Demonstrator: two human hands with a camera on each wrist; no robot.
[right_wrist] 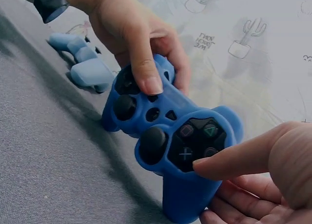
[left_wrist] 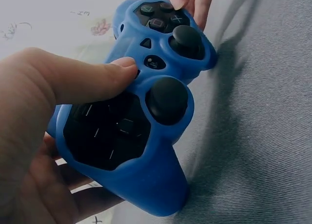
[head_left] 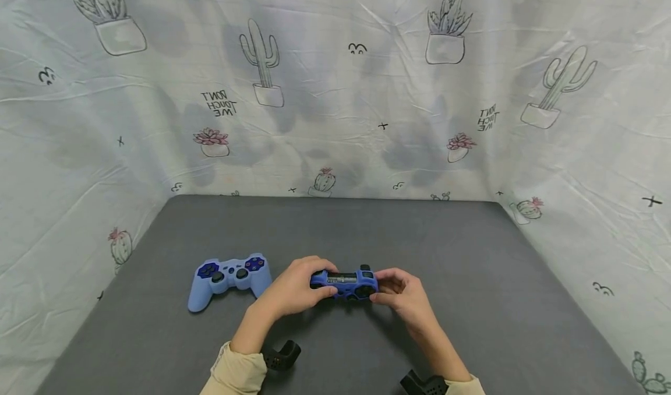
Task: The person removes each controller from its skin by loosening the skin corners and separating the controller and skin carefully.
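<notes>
Both hands on the dark pad (head_left: 344, 283), held just above the grey mat (head_left: 472, 278) near its front edge, roughly centre; grips pointing down at the mat, top edge toward the head camera.

Left hand (head_left: 293, 290) curled round the left side, thumb (left_wrist: 92, 80) lying over the face next to the centre button; right hand (head_left: 401, 293) pinching the right side, thumb (right_wrist: 229, 160) tip at the face buttons; so both hands are grasping the pad, neither released.

Progress, as a judgement: the blue silicone skin looks fully seated; sticks, d-pad and face buttons all poke through their cutouts in both wrist views; no bunching that I can see; back side and shoulder buttons hidden, can't tell there. Looks like the fit-check or final adjust stage; what's left is probably setting it down.

Look of the pad: black body, saturated blue skin, matte and slightly grippy-looking; two black sticks; button symbols legible.

Second pad (head_left: 229, 275) in a paler blue skin lies flat on the mat just to the left, face up, untouched, apart from the left hand.

Cactus-print cloth (head_left: 335, 92) around the mat.
</notes>
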